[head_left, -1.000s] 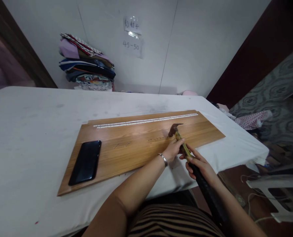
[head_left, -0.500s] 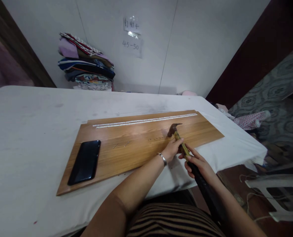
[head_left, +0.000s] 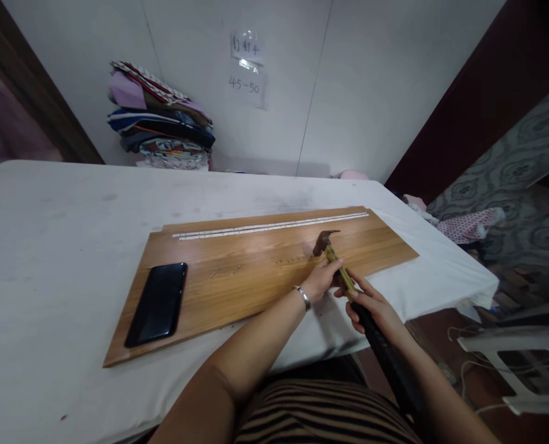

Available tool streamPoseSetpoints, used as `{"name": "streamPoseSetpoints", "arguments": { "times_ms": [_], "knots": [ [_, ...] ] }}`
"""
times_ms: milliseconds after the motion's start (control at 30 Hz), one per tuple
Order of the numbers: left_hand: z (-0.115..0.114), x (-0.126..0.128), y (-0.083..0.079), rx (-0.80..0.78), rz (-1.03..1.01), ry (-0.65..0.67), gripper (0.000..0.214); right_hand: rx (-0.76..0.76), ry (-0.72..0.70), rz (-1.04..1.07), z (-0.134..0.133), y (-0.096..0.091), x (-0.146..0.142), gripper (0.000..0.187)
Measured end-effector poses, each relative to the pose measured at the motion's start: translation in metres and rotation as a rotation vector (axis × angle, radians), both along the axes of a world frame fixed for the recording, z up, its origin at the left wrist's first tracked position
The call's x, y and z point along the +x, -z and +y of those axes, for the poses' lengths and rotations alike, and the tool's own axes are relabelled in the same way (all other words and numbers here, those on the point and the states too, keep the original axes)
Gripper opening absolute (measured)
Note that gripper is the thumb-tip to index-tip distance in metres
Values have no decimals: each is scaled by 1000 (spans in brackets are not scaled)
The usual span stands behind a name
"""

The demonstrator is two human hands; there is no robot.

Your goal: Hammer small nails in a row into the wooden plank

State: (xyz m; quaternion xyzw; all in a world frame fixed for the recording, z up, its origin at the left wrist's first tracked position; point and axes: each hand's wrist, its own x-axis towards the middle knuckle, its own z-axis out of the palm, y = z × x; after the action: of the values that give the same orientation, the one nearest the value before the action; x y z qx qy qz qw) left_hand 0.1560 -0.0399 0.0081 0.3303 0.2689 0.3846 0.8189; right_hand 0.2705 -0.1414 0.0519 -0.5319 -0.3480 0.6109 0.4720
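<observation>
A claw hammer (head_left: 325, 242) with a rusty head, yellow shaft and black grip is held in both hands at the board's near edge. My left hand (head_left: 321, 279), a silver bracelet on its wrist, is closed on the shaft just below the head. Lower down, my right hand (head_left: 375, 308) wraps the shaft near the black grip. Beneath the head lies a wood-grain board (head_left: 256, 287). A short row of small dark marks or nails (head_left: 292, 259) shows on it left of the hammer. Loose nails (head_left: 236, 269) lie further left.
A black phone (head_left: 158, 303) rests on the board's left end. Two white measuring strips (head_left: 274, 226) run along its far side. The board lies on a white-covered table (head_left: 61, 259). Folded cloths (head_left: 163, 120) are stacked by the wall. A white plastic stool (head_left: 519, 364) stands at lower right.
The view has shifted very slightly. Both hands and the hammer stay in nearly the same place.
</observation>
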Motion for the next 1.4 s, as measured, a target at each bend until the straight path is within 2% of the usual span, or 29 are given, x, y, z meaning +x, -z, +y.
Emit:
{"name": "streamPoseSetpoints", "arguments": {
  "times_ms": [367, 567, 800, 1067, 1400],
  "knots": [
    [0, -1, -1, 4, -23, 24, 36, 7, -10, -27, 4, -3, -3, 82],
    [-2, -2, -4, -20, -9, 33, 29, 3, -34, -84, 7, -9, -3, 89],
    [-1, -3, -6, 13, -5, 29, 34, 40, -13, -54, 13, 5, 2, 78],
    [-1, -4, -5, 15, 4, 40, 37, -1, -27, -65, 17, 0, -1, 91],
    [2, -4, -1, 23, 50, 8, 33, 46, -79, -1, 28, 10, -1, 81]
  ]
}}
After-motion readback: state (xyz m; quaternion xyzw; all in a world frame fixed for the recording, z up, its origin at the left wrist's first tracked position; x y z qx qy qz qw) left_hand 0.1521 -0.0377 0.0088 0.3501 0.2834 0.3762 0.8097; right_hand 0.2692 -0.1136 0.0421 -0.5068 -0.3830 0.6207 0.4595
